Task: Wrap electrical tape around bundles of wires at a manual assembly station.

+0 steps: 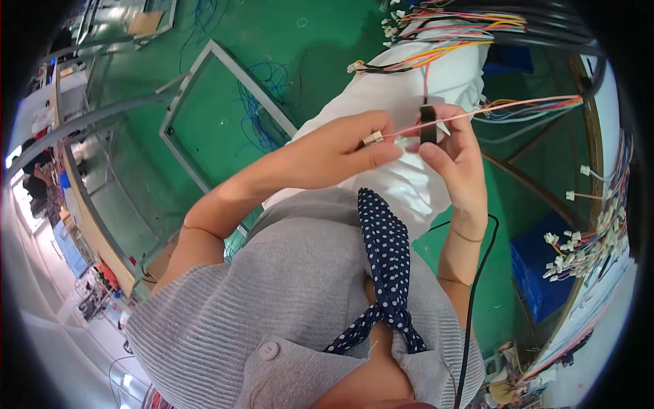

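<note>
My left hand is closed, pinching a small white wire connector between thumb and fingers over my lap. From the connector a pink wire runs right, passing across my right hand. That hand is closed around a dark, flat, strip-like piece standing upright between thumb and fingers; its exact kind is unclear. A thin red wire comes down toward its top. Bundles of coloured wires with white connectors lie across my white-clad leg just beyond both hands.
Thick black cables come in from the far right. Many connector-tipped wires hang at the right beside a blue bin. A grey metal frame and loose blue wire lie on the green floor at left. A black cable hangs near my right arm.
</note>
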A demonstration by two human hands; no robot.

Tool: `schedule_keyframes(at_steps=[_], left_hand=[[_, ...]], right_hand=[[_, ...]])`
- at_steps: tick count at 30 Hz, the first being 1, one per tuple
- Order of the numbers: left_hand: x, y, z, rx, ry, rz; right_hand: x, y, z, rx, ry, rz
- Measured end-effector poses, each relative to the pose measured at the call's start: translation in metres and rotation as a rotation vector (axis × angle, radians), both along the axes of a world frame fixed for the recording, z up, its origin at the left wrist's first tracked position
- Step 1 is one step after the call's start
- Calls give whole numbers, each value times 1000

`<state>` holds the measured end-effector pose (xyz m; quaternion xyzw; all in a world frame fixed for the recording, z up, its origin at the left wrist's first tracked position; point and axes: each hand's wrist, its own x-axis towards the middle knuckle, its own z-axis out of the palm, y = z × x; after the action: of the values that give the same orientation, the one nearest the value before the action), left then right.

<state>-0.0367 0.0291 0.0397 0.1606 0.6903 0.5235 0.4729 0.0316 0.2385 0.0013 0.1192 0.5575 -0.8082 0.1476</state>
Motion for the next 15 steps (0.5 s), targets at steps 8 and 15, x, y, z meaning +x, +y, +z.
schedule_keyframes(at_steps=[8,15], left_hand=[[-1,3,1,209,-147,-77],[-1,0,-3,269,-613,62]], right_hand=[[-14,-2,-2,-96,145,127],[-13,-5,-1,-79,237,153]])
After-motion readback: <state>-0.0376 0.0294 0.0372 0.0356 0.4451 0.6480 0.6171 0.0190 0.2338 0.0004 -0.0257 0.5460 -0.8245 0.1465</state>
